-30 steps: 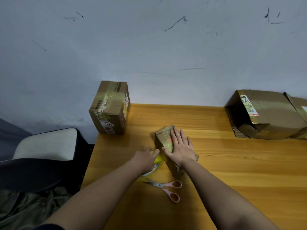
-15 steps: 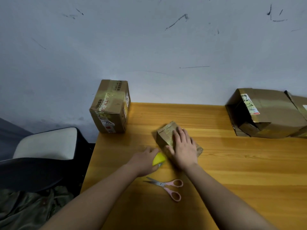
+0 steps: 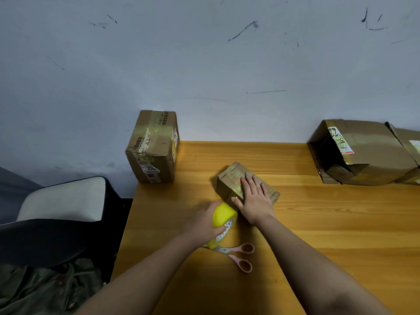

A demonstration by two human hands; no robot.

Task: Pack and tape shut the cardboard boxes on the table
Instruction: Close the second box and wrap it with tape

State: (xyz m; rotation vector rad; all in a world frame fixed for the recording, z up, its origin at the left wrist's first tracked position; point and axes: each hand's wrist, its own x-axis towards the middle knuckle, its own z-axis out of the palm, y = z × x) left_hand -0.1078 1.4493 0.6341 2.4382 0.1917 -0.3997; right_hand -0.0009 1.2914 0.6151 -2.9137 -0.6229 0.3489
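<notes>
head view: looking down on a wooden counter (image 3: 318, 223) set against a scuffed pale wall (image 3: 204, 64)
small box (image 3: 229, 180): lying near the middle of the counter, turned at an angle; glossy tape across its top, with a small red mark just beside the fingertips
right hand (image 3: 255, 201): resting flat on top of the small box; fingers (image 3: 248, 183) straight and spread, pointing away toward the wall; thumb lying along the near left edge of the box
left hand (image 3: 202, 223): just left of the small box, gripping the tape roll (image 3: 223, 218); fingers curled round the roll's yellow side, mostly hidden behind it
tape roll: yellow, with a printed white inner ring facing right; held close beside the near corner of the small box; touching or not, cannot tell
scissors (image 3: 238, 255): pink handles, lying on the counter below the tape roll, between the two forearms; blade tips hidden under the roll
taped box (image 3: 153, 146): standing upright at the far left corner of the counter, against the wall; labels on its front
large box (image 3: 359, 153): lying on its side at the far right, open end facing left, label on top; another box (image 3: 409, 144) just beside it at the frame edge
chair (image 3: 59, 212): dark with a pale pad, left of the counter; dark green fabric (image 3: 45, 287) below it
</notes>
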